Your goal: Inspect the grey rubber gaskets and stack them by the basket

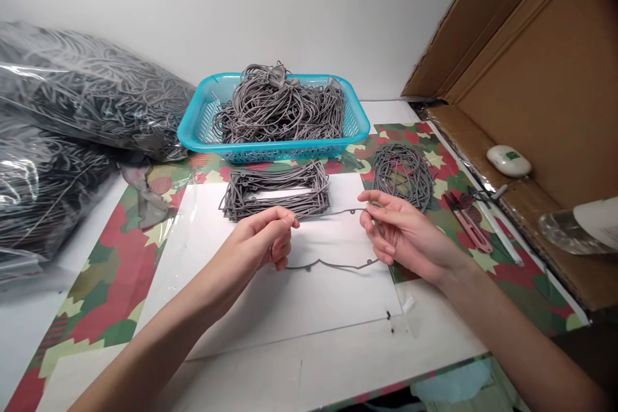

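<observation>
Thin grey strip held spread between two hands

In front of the blue basket [290, 148], beyond the neat stack of grey frames [235, 196] on its near side, a thin grey strip [319, 262] hangs over the white sheet [270, 315]. The left hand [265, 235] has thumb and forefinger closed on its upper run; the right hand [403, 228] appears to pinch the other end, with the remaining fingers curled. The step in hand looks like spreading or checking this one piece. The next move seems to call for an even, light pull, since so slender a strip could twist or tangle.

Both ends of the lower run vanish behind the fingers, so it is probably one closed loop, though I can't be certain. Off the basket's near right corner, single strands in the loose heap [381, 170] can't be told apart. To the basket's left, glare blurs the contents of the plastic bags [96, 90], cut off by the frame; far to its right, the bottle [599, 225] is cropped too.
</observation>
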Demonstrator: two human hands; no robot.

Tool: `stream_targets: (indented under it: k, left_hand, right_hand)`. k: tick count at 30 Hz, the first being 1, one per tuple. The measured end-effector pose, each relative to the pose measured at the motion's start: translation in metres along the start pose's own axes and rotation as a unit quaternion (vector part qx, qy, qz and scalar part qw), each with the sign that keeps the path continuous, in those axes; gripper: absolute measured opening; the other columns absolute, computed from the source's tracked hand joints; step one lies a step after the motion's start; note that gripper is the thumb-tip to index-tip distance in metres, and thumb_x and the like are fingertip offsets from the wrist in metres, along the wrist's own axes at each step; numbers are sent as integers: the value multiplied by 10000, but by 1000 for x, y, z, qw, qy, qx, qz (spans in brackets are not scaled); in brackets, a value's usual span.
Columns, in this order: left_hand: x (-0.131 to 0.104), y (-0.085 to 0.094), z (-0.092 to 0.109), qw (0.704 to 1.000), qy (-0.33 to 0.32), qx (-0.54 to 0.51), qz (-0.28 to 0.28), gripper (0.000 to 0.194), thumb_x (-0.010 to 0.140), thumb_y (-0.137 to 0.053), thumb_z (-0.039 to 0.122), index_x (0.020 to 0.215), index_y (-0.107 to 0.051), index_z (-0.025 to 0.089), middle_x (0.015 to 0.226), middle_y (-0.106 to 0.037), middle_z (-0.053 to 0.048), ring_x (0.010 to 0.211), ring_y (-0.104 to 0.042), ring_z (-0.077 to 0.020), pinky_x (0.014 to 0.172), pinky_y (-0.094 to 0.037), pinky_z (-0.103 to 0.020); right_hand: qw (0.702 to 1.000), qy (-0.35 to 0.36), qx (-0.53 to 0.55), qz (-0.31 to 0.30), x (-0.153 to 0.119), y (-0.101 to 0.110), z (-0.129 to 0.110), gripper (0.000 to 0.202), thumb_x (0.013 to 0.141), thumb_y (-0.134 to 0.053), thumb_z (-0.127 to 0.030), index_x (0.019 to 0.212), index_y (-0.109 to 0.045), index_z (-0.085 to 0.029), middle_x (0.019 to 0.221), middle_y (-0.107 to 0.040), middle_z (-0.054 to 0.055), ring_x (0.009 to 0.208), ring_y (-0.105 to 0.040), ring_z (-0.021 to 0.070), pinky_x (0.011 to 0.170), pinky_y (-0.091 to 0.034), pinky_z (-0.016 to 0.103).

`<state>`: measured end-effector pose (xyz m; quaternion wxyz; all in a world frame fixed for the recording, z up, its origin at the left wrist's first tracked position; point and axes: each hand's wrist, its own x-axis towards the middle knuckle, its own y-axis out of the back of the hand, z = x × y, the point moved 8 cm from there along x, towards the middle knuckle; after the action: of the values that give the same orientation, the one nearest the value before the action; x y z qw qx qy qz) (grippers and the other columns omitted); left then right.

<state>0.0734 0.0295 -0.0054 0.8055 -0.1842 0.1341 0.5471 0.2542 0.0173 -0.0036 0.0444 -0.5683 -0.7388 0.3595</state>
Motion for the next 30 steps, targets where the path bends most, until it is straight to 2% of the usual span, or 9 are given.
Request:
stream_targets:
  k: [7, 11, 13, 17, 25, 30]
  left_hand:
    - [-1, -2, -1, 1000, 5, -18, -22, 238, 858, -608, 399, 749, -561, 193, 589, -381, 55, 555, -349, -90, 510, -387, -201]
    - [-2, -4, 0, 998, 5, -35, -47, 260, 865, -616, 433, 761, -582, 197, 586, -381, 57, 549, -342, -87, 508, -387, -200]
    - [-2, -6, 1, 998, -1, -37, -60, 264, 867, -621, 434, 755, -586, 198, 583, -386, 56, 552, -355, -88, 521, -394, -204]
    - [-3, -8, 2, 997, -9, -23, -71, 262, 868, -631, 427, 750, -588, 197, 582, -406, 56, 552, -395, -88, 547, -402, -215]
    - [-5, -5, 2, 998, -17, -3, -64, 248, 869, -638, 425, 776, -594, 200, 626, -491, 46, 586, -466, -96, 579, -401, -226]
    - [-6, -6, 6, 998, -24, 10, -58, 232, 858, -652, 422, 786, -609, 207, 618, -512, 43, 586, -480, -95, 584, -395, -224]
  right_hand:
    - [998, -23, 15, -56, -6, -8, 3, 137, 934, -560, -214, 1070, -564, -225, 623, -632, -54, 364, -491, 53, 359, -460, 149]
    - [997, -31, -7, -77, -9, -12, 4, 225, 895, -644, -239, 1109, -578, -225, 583, -592, -73, 377, -464, 48, 384, -479, 161]
    - [994, -45, -34, -88, -9, -15, 8, 249, 857, -692, -209, 1089, -601, -202, 558, -577, -73, 395, -457, 45, 411, -493, 163]
    - [988, -65, -86, -109, -9, -18, 15, 109, 877, -670, -225, 953, -639, -153, 541, -591, -44, 414, -487, 51, 445, -507, 172]
    - [990, -46, -98, -89, -7, -17, 13, 205, 894, -639, -361, 891, -619, -157, 629, -626, -17, 465, -559, 79, 468, -527, 200]
    - [991, -22, -118, -62, -6, -14, 8, 211, 898, -630, -372, 877, -634, -162, 648, -611, -16, 499, -566, 85, 491, -518, 203]
